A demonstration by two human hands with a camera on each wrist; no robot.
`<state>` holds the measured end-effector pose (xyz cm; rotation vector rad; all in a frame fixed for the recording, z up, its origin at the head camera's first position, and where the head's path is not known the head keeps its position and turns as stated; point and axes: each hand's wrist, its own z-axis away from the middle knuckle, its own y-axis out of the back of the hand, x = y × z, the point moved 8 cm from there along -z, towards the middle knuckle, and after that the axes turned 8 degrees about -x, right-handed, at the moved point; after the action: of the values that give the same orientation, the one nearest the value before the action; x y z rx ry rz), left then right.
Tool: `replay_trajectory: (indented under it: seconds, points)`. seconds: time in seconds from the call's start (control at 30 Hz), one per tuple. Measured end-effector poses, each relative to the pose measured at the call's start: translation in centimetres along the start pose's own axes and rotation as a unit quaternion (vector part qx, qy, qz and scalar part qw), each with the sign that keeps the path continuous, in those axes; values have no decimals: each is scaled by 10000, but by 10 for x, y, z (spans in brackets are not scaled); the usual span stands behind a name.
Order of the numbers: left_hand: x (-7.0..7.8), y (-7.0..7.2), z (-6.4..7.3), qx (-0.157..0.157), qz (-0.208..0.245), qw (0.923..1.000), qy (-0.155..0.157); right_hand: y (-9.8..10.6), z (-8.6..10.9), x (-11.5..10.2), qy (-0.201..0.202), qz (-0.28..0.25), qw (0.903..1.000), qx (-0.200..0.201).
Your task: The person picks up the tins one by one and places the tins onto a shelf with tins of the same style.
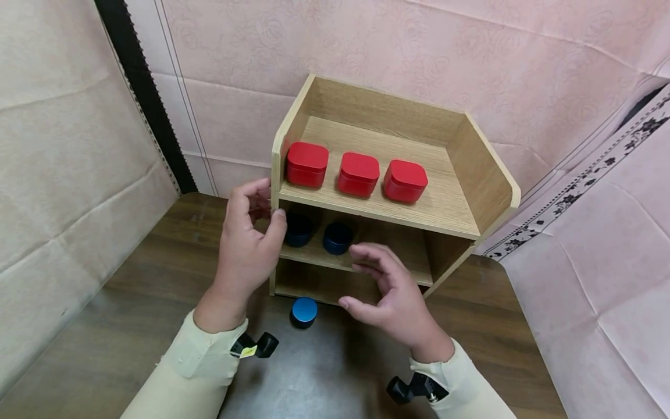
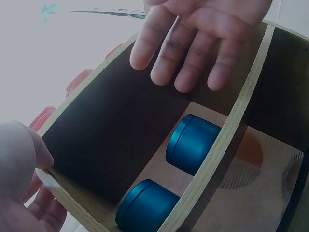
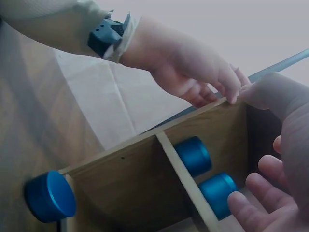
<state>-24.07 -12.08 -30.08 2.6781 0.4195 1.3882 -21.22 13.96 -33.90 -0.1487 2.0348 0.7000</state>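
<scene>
My left hand point(image 1: 246, 250) holds the left side panel of a small wooden shelf unit point(image 1: 442, 201), thumb on its front edge and fingers around the outer face. Two round blue tins point(image 2: 194, 144) stand on the middle shelf, toward the left. Close to the right one of these, my right hand point(image 1: 392, 297) hovers before the shelf with fingers loosely bent and nothing in them. On the table, in front of the unit's lower left, stands a third blue tin point(image 3: 50, 196), apart from both hands.
Three red rounded-square boxes point(image 1: 358, 174) sit in a row along the front of the top shelf. The unit stands on a dark wooden table point(image 1: 141, 273). Pale pink cloth point(image 1: 398, 52) hangs behind and on both sides.
</scene>
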Motion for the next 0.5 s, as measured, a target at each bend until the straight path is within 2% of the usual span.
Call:
replay_trajectory:
  seconds: [0.37,0.5]
  points:
    - [0,0,0,26,33,10000,-54,-27,10,17,-125,-235,9990,-350]
    - [0,0,0,14,40,10000,-71,-37,12,25,-115,-160,9987,-459]
